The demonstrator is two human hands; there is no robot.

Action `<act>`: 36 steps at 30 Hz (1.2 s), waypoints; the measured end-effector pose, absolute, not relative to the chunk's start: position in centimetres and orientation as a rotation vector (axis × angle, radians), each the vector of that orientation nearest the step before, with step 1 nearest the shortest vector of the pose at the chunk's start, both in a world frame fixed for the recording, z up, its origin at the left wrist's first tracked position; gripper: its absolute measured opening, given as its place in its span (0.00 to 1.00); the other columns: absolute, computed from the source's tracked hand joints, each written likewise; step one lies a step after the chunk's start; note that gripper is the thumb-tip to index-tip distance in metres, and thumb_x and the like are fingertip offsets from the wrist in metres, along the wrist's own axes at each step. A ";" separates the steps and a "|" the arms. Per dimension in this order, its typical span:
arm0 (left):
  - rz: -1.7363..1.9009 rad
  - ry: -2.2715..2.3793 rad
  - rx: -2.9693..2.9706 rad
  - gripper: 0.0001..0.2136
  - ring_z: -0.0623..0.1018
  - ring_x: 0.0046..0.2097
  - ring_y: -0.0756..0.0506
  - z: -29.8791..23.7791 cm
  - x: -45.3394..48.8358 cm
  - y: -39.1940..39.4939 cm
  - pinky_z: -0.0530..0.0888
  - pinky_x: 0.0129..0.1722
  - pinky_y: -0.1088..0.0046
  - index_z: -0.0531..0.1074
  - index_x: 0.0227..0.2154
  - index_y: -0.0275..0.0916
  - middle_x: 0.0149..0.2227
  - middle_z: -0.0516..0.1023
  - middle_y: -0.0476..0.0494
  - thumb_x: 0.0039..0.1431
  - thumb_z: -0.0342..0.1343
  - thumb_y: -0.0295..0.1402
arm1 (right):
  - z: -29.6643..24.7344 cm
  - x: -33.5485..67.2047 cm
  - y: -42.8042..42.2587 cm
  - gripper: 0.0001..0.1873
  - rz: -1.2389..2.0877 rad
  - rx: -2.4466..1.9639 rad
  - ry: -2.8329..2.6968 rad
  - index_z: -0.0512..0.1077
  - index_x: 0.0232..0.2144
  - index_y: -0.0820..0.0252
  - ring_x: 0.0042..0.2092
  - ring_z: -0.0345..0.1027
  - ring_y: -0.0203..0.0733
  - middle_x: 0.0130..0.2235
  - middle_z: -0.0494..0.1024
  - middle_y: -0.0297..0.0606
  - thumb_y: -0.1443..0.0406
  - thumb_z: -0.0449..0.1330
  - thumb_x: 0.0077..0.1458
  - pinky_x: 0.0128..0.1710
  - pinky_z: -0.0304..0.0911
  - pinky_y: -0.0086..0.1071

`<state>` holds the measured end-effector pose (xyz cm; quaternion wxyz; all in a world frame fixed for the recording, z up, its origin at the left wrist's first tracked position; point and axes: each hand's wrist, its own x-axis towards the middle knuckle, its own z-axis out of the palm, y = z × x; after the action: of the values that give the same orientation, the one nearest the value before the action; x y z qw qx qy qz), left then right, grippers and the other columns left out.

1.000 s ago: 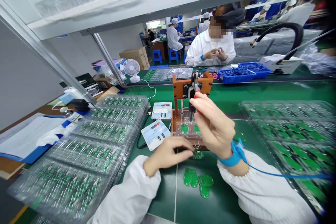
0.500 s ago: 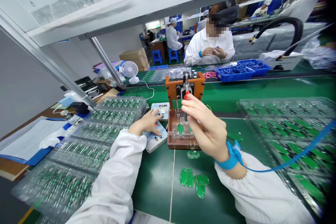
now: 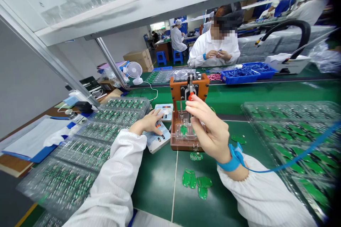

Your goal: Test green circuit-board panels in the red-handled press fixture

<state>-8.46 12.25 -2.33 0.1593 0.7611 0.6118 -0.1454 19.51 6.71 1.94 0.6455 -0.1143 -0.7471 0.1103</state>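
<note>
Right-hand fingers [image 3: 197, 108] pinched narrow on the red-tipped metal toggle lever [image 3: 190, 95] of the orange wooden press jig [image 3: 177, 88] — left-hand fingers [image 3: 156, 120] spread open on a white digital counter box [image 3: 157, 143]; a thin green circuit board [image 3: 183, 130] sits in the jig's clear acrylic nest [image 3: 183, 140]; likely light, stiff, brittle — take it by the edges; loose green boards [image 3: 189, 179] lie on the green-matted table [image 3: 157, 184].
</note>
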 end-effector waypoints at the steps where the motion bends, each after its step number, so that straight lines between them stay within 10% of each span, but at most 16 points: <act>1: -0.415 1.761 2.156 0.57 0.37 0.75 0.26 -2.3 -8.7 12.1 0.49 0.71 0.46 0.47 0.74 0.41 0.76 0.32 0.34 0.45 0.70 0.53 | 1.9 19.5 6.7 0.32 0.252 -0.259 -1.700 0.70 0.63 0.50 0.66 0.65 0.50 0.61 0.75 0.36 0.80 0.56 0.62 0.67 0.65 0.54; 31: -0.542 1.778 2.131 0.59 0.39 0.74 0.23 -2.3 -7.7 12.3 0.50 0.70 0.42 0.54 0.71 0.44 0.75 0.40 0.32 0.35 0.76 0.49 | 1.6 19.0 6.6 0.30 0.250 -0.282 -1.658 0.70 0.63 0.47 0.66 0.65 0.53 0.61 0.76 0.35 0.78 0.56 0.64 0.66 0.66 0.59; 36: -0.259 1.891 2.296 0.44 0.58 0.71 0.27 1.5 -4.9 8.1 0.63 0.67 0.51 0.60 0.67 0.38 0.72 0.53 0.26 0.47 0.73 0.36 | 1.9 19.6 6.6 0.32 0.248 -0.285 -1.694 0.68 0.64 0.47 0.66 0.65 0.51 0.62 0.75 0.35 0.79 0.55 0.64 0.66 0.67 0.56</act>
<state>-4.89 8.10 1.54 0.0779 0.7666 0.6314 -0.0864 19.56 6.62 1.88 0.6464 -0.1254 -0.7447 0.1091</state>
